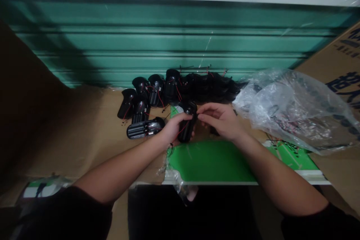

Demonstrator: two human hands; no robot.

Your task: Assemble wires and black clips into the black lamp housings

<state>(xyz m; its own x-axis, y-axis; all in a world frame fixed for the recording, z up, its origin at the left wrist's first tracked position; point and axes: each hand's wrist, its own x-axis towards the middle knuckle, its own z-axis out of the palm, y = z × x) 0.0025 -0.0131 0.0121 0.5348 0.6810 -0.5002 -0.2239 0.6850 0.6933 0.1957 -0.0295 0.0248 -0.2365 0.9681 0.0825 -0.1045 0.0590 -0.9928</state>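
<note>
My left hand (172, 128) is wrapped around a black plastic housing (185, 132) with a rounded head, held upright over the bench with the thumb across its front. Thin red and black wires show on it and hang below. At its upper right side, my right hand (221, 120) has thumb and fingers pinched together; what lies between the fingertips is too small to make out. Left of my hands, a similar black housing (144, 128) lies on its side on the cardboard, and another (140, 109) rests just behind it.
Several more black housings (213, 86) with wires are piled along the green ribbed wall (174, 41). To the right, a clear plastic bag (292, 108) holds thin wires. A green mat (210, 161) covers the bench front. Cardboard (92, 131) lies left; a printed carton (337, 60) stands right.
</note>
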